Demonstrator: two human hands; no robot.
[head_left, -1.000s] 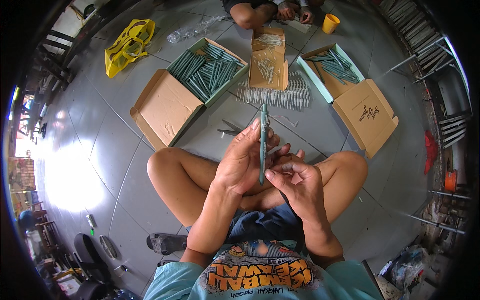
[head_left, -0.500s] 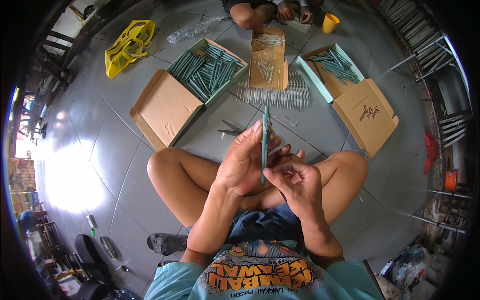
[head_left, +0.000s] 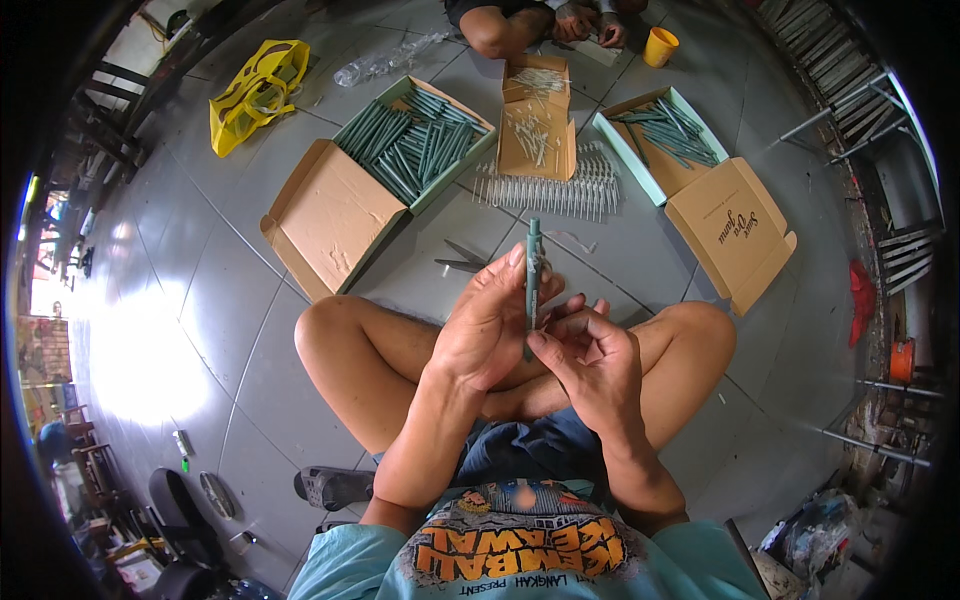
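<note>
The left hand (head_left: 487,325) is curling around a slim grey-green pen (head_left: 532,270), fingers pinching its middle above the crossed legs. The right hand (head_left: 592,362) is closing narrowly, fingertips touching the pen's lower end. The pen is standing upright, long axis running away from the person, tip pointing toward the row of white pieces (head_left: 548,190) on the floor (head_left: 220,300).

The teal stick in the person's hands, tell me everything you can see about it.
The teal stick is a slim, straight, pen-like rod, grey-green, matte and apparently plastic. It stands nearly upright above the crossed legs, its top end free over the grey floor. The left hand wraps its middle, fingertips on the upper part; the right hand pinches its lower end. Many similar sticks fill the open box beyond. Finer details are too small to tell.
</note>
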